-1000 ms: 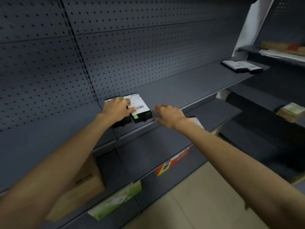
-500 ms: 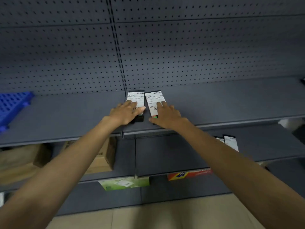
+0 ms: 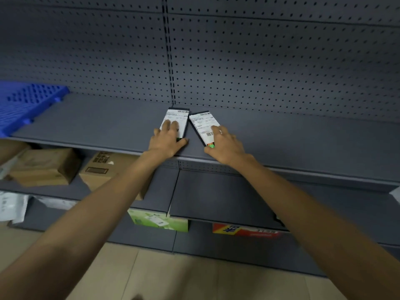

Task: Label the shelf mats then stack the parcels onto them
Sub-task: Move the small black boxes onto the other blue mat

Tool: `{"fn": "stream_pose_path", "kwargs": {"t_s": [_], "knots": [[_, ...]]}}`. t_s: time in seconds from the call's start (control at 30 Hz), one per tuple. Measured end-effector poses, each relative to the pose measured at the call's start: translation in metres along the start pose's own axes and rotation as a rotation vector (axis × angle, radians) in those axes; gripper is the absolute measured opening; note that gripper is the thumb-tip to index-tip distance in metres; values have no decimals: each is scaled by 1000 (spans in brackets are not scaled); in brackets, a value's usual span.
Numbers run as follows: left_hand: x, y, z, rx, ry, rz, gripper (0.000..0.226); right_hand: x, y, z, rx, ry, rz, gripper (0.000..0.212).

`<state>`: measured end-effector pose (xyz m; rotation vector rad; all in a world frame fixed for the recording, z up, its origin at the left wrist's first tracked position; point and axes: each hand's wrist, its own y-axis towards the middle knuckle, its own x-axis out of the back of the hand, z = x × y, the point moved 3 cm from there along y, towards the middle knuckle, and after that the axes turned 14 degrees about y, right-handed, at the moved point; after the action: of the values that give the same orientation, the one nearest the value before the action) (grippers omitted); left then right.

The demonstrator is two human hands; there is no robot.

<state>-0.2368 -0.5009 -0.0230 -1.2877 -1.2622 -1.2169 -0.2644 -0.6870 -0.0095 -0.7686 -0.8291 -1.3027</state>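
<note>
While flat-palmed, hands [image 3: 167,140] press parcels [image 3: 175,121] — ungripped.

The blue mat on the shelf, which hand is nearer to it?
Left. The left hand rests on a parcel mid-shelf, right of the blue mat and well apart from it. The right hand lies on the next parcel, farther right still.

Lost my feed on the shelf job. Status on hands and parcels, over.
Left hand flat on left white-labelled black parcel. Right hand flat on right one. Both on grey shelf, nothing blocking.
</note>
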Motion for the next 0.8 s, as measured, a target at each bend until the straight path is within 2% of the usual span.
{"fn": "stream_pose_path", "kwargs": {"t_s": [0.17,0.37,0.8], "knots": [[16,-16,36,63,-28,-111,73,-1,7,27,85,21,-24,71],[42,-41,111,161,11,-200,68,-27,21,99,206,50,19,72],[83,-102,344,385,93,-300,68,-126,54,315,465,103,120,73]]}}
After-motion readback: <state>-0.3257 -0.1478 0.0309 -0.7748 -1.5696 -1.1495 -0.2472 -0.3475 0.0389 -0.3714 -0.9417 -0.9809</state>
